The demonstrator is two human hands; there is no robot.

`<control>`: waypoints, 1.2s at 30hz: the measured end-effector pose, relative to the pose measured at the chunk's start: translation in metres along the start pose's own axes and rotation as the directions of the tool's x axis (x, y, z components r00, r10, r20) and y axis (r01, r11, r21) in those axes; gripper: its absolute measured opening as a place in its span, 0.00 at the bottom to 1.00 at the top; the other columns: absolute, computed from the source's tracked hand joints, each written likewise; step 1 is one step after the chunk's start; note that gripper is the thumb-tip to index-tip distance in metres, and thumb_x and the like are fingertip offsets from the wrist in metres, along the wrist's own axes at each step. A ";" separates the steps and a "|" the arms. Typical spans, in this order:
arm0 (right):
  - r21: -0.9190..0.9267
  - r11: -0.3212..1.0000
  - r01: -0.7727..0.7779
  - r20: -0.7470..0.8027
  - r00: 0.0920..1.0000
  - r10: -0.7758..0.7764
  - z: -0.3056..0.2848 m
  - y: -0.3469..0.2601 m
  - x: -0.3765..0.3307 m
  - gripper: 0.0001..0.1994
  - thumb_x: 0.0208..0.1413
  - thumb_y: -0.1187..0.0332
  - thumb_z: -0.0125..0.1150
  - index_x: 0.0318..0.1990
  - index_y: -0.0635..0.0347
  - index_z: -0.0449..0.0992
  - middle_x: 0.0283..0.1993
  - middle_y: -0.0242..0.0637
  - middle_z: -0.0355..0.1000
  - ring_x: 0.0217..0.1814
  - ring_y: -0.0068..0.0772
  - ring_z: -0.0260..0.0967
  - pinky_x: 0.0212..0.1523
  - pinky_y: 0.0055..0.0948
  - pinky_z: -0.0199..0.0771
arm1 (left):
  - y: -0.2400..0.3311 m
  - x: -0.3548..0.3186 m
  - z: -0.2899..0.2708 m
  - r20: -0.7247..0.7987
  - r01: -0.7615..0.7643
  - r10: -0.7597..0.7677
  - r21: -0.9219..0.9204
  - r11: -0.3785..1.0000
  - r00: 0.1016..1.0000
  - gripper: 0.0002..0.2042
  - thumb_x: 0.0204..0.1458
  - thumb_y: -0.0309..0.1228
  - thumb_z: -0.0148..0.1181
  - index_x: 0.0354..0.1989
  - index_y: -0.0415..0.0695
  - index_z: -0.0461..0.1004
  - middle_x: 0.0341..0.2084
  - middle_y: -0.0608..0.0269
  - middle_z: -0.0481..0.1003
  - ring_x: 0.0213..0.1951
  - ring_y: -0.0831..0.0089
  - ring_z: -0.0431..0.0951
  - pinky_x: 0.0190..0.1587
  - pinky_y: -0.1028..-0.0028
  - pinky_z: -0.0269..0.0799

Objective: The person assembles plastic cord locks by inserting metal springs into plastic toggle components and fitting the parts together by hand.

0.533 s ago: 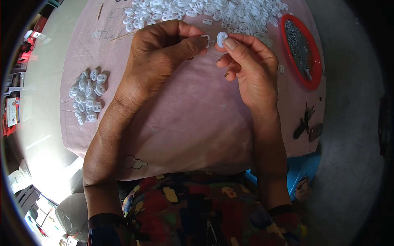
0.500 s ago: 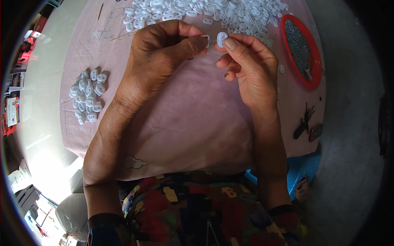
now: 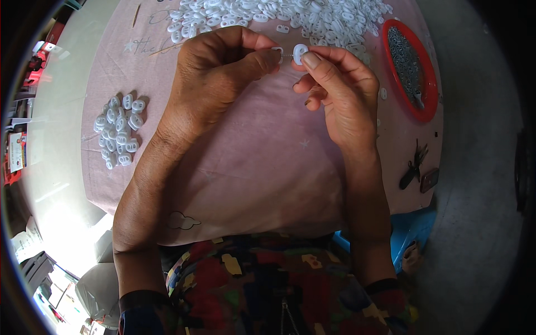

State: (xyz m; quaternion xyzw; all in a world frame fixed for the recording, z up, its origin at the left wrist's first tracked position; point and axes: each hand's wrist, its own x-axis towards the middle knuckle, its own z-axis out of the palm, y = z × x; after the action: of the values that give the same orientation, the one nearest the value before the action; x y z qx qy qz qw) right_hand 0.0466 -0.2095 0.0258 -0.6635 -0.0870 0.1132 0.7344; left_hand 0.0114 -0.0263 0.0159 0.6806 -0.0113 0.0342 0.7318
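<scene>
- The right hand (image 3: 340,95) pinches a small white oval plastic piece (image 3: 300,53) between thumb and forefinger, held above the pink cloth (image 3: 262,162).
- The left hand (image 3: 218,72) is closed, its fingertips nipping a tiny pale part (image 3: 277,51) just beside that piece.
- A big heap of white pieces (image 3: 290,17) lies beyond the hands; a smaller pile (image 3: 120,129) sits off left.
- A red dish (image 3: 413,72) stands to the right.

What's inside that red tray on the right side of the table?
The red tray holds a heap of small grey metal pieces, too small to tell apart. The tray's floor beneath them is covered.
</scene>
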 end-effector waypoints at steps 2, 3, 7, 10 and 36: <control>-0.001 1.000 -0.011 -0.009 1.000 0.011 0.000 -0.001 0.000 0.08 0.56 0.70 0.62 0.41 0.63 0.76 0.34 0.39 0.78 0.25 0.21 0.73 0.20 0.15 0.66 | 0.001 0.000 0.001 -0.001 0.004 -0.004 -0.002 1.000 1.000 0.07 0.55 0.30 0.60 0.38 0.42 0.78 0.26 0.69 0.78 0.28 0.87 0.70 0.30 0.84 0.63; -0.001 1.000 -0.011 -0.008 1.000 0.011 0.000 -0.001 0.000 0.08 0.56 0.70 0.62 0.41 0.63 0.76 0.34 0.39 0.78 0.25 0.21 0.73 0.20 0.15 0.66 | 0.001 0.000 0.001 -0.002 0.008 -0.008 -0.004 1.000 1.000 0.06 0.55 0.30 0.60 0.38 0.42 0.78 0.26 0.70 0.78 0.28 0.87 0.70 0.30 0.84 0.63; 0.004 1.000 -0.013 -0.005 1.000 0.013 0.000 0.000 0.000 0.08 0.56 0.70 0.62 0.41 0.63 0.76 0.34 0.39 0.78 0.25 0.21 0.73 0.19 0.15 0.65 | 0.001 -0.001 0.001 -0.019 0.008 -0.007 0.034 0.999 1.000 0.06 0.55 0.30 0.61 0.38 0.43 0.77 0.26 0.70 0.78 0.28 0.87 0.70 0.30 0.84 0.64; 0.009 1.000 -0.021 -0.002 1.000 0.021 0.000 0.000 0.000 0.08 0.56 0.70 0.62 0.41 0.63 0.76 0.34 0.39 0.78 0.25 0.21 0.73 0.19 0.15 0.65 | 0.001 -0.001 0.000 -0.016 -0.002 0.003 0.032 0.999 1.000 0.06 0.55 0.30 0.61 0.38 0.43 0.77 0.26 0.71 0.78 0.28 0.87 0.70 0.30 0.84 0.64; -0.017 1.000 -0.018 -0.015 1.000 0.018 0.002 0.000 -0.001 0.09 0.57 0.69 0.61 0.42 0.63 0.75 0.34 0.37 0.77 0.25 0.20 0.72 0.20 0.15 0.64 | -0.003 -0.003 0.003 -0.020 -0.040 0.040 0.019 0.999 0.999 0.07 0.54 0.31 0.61 0.38 0.42 0.77 0.27 0.70 0.78 0.28 0.87 0.70 0.31 0.84 0.63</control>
State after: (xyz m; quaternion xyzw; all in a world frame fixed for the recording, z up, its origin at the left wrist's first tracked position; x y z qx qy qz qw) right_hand 0.0454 -0.2079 0.0258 -0.6712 -0.0764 0.1143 0.7284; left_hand 0.0089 -0.0300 0.0134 0.6864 -0.0170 0.0560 0.7248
